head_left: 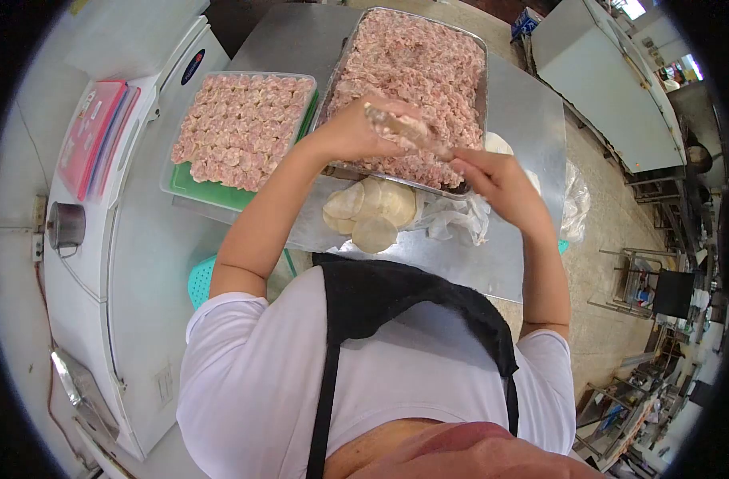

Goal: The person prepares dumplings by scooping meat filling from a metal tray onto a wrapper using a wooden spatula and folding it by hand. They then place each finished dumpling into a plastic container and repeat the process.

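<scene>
My left hand (359,130) is curled over the tray of minced meat (416,60), around what looks like a dumpling wrapper with meat; the fingers partly hide it. In a closed grip, my right hand (500,182) has a narrow spatula (428,142) smeared with meat, its tip reaching to my left hand. Below the metal tray lie several pale round wrappers (374,209), overlapping on plastic. To the left, rows of open-topped meat dumplings (237,124) fill a clear tray.
Both trays stand on a steel table (524,104); a green lid or tray (209,188) shows under the dumplings. Crumpled clear plastic (460,219) lies by the wrappers. A white fridge (153,319) borders the left, with a teal basket (201,282) beside it. A white chest (608,80) stands right.
</scene>
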Available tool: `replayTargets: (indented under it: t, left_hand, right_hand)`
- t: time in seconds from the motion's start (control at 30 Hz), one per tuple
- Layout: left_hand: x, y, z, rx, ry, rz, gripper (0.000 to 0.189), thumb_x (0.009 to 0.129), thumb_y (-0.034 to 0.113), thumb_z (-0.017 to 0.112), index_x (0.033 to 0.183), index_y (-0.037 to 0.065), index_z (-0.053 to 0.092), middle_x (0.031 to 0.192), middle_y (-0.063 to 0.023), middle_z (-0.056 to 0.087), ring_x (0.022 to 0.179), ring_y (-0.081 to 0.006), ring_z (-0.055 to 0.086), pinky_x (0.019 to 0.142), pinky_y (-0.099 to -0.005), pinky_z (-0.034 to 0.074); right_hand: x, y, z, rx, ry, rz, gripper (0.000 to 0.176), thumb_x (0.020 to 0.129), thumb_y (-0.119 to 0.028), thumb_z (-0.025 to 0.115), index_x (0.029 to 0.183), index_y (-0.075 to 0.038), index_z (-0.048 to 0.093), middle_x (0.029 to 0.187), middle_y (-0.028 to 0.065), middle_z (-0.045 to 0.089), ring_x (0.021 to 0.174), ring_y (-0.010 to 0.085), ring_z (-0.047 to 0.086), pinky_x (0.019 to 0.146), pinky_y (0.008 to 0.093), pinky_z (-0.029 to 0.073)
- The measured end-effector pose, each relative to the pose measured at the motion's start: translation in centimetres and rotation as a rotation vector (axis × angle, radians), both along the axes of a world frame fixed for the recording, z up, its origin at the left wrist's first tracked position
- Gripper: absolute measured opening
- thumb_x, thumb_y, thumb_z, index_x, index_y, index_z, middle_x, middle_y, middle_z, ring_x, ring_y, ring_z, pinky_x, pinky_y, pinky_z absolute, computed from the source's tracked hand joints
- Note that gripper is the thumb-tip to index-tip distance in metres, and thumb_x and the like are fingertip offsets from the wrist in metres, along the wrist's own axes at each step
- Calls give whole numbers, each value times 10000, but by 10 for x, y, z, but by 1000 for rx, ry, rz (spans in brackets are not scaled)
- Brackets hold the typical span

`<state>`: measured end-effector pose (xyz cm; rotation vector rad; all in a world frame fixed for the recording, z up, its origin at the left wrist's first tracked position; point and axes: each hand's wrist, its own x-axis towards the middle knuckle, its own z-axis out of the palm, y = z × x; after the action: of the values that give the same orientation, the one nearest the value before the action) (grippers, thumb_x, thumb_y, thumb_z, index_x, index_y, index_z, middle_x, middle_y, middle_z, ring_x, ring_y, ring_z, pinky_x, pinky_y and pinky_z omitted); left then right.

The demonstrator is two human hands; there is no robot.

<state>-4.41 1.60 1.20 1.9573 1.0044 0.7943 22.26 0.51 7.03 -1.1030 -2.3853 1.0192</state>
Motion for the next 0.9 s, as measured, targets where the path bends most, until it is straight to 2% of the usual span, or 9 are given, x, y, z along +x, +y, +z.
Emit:
replayTargets:
  t: [0.13,0.2,0.3,0.37,0.5,0.57,0.67,0.8,0.9]
  left_hand:
    - [-1,8,-17,277,58,-156,480,699,129,748,1153,37,621,1079,-80,666,1017,-208,613,890,-335,476]
    - [5,0,-8,61,-52,15,405,733,190,733,1103,52,644,950,-58,698,833,-152,637,800,-280,496]
    - [5,20,-35,-355,-384,287,354,736,238,751,999,17,667,982,-75,692,819,-145,623,757,-292,504]
    - [-6,29,-39,-374,-211,241,463,734,263,765,1090,9,614,987,-88,693,832,-156,627,786,-287,495]
    - [-5,5,-29,-217,-92,272,660,748,254,771,1292,25,476,1162,-104,624,993,-182,597,872,-308,467]
    - [-7,-1,-23,-117,-58,281,661,763,236,766,1314,37,460,1224,-93,589,1050,-167,576,885,-315,459]
    - [3,-13,1,233,-94,124,701,727,315,784,1311,103,458,1208,-120,591,1155,-258,551,960,-355,431]
    - [12,-12,11,263,83,151,611,730,311,779,1240,84,530,1223,-120,589,1131,-251,567,955,-369,436]
    - [17,-4,14,14,67,-24,457,714,206,785,1113,60,617,1108,-119,637,1034,-223,589,901,-358,455]
  right_hand:
    - [4,15,-33,142,9,93,276,902,-173,607,1120,-6,630,891,147,665,714,232,612,682,339,487]
    - [3,15,-31,106,-10,74,267,899,-179,610,1116,-27,638,886,146,662,719,262,624,676,355,491]
    - [-10,7,-20,536,-223,-149,251,885,-189,622,1110,-77,641,831,137,637,737,311,624,669,389,493]
    - [-14,-2,-38,740,-86,-189,252,863,-197,628,1106,-132,628,765,97,591,682,292,608,591,402,493]
    - [35,42,-108,391,-433,-205,292,896,-261,570,1147,-122,622,885,139,655,792,330,642,675,436,502]
    - [38,30,-73,244,-587,-236,310,910,-277,544,1140,-91,637,979,168,665,884,353,637,741,433,505]
    - [56,13,-51,7,-29,-351,319,928,-261,573,1121,-18,647,1029,168,681,901,246,664,811,323,491]
    - [31,-7,-27,-109,145,-215,324,930,-243,586,1144,-3,630,974,147,691,851,192,640,806,297,479]
    - [23,3,-47,-196,50,-115,309,932,-228,581,1149,-15,632,926,128,686,806,184,620,783,291,480]
